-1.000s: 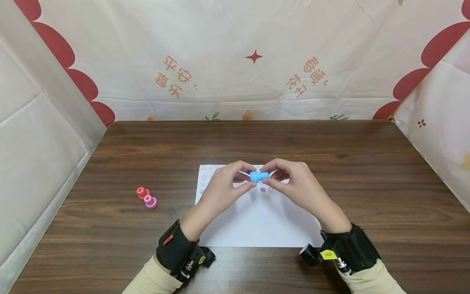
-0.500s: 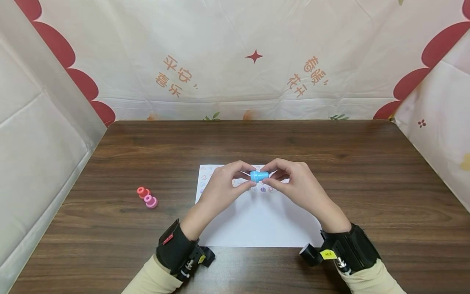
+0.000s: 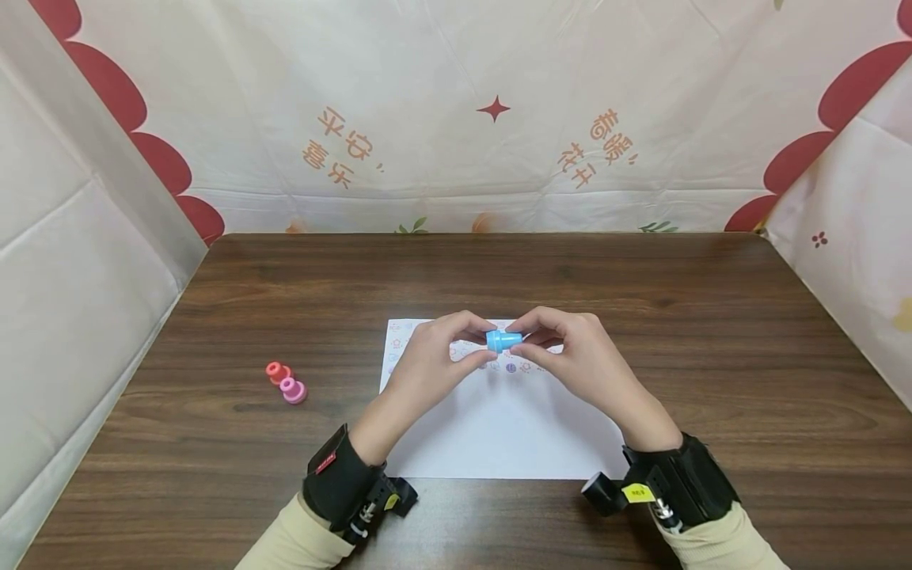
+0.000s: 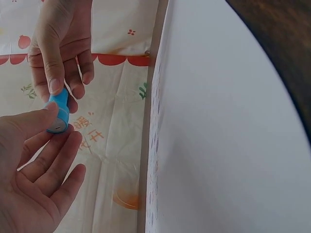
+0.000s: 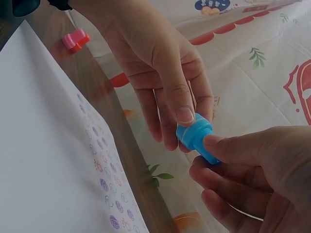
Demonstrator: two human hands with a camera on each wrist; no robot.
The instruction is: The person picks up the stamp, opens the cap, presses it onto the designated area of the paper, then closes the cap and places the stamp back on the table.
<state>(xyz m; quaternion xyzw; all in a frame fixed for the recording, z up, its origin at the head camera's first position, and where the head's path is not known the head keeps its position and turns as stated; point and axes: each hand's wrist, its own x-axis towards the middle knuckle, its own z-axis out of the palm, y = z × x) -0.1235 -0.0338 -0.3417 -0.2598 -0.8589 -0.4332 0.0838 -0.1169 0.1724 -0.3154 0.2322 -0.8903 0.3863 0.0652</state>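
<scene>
Over the paper, both hands pinch one small blue stamp (image 3: 503, 340), lying sideways in the air between them. My left hand (image 3: 431, 360) has thumb and fingertips on its wide end. The narrow handle end sits between thumb and fingers of my right hand (image 3: 579, 348). From the left wrist, the stamp's flat round end (image 4: 58, 126) faces the camera. In the right wrist view, a pale seam runs round the wide part of the blue stamp (image 5: 194, 132). Beneath lies a white sheet of paper (image 3: 499, 443), its far edge printed with rows of small coloured stamp marks (image 5: 104, 167).
A red stamp (image 3: 277, 372) and a pink stamp (image 3: 293, 391) stand close together on the dark wooden table (image 3: 185, 427), left of the paper. Behind the table hangs a pale printed cloth (image 3: 427, 158), and more cloth borders both sides.
</scene>
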